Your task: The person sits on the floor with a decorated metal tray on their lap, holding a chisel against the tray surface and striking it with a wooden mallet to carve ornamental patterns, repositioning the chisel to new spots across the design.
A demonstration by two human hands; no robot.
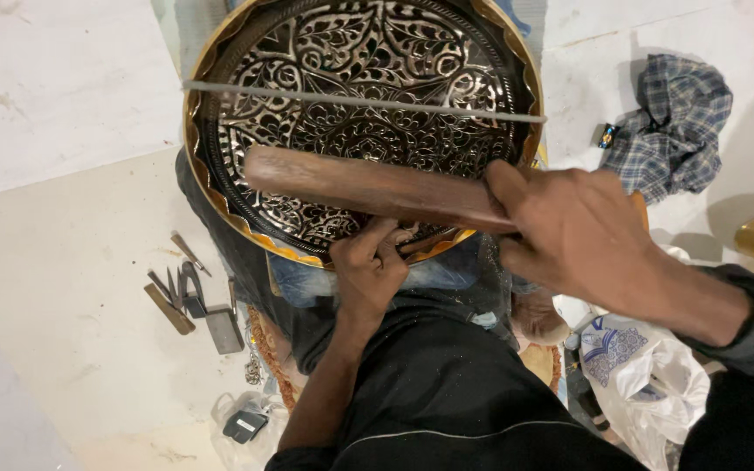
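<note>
**Two hands at work on a big round metal plate**

We see a big round metal plate (359, 78) at the top of the picture. It is dark inside, with shiny leaf and flower shapes cut all over it, and it has a wavy gold rim. Its near edge rests over our lap, on the dark cloth (447, 384) that covers our legs. A thin grey rod (368, 102) lies straight across the plate from one side to the other.

Next comes the long brown wooden stick (368, 185). It reaches across the lower part of the plate, just above it. Our right hand (573, 235) is wrapped tight around the right end of the stick, with the thumb on top.

Our left hand (370, 266) sits at the near edge of the plate, under the stick. Its fingers are curled in close and pinch something small against the plate. We cannot tell what that small thing is.

A checked blue cloth (674, 122) lies bunched up on the white floor to the right, well apart from the plate. A white plastic bag (647, 375) lies near our right arm.

A few small metal tools (189, 301) lie on the floor to the left, close together
</note>
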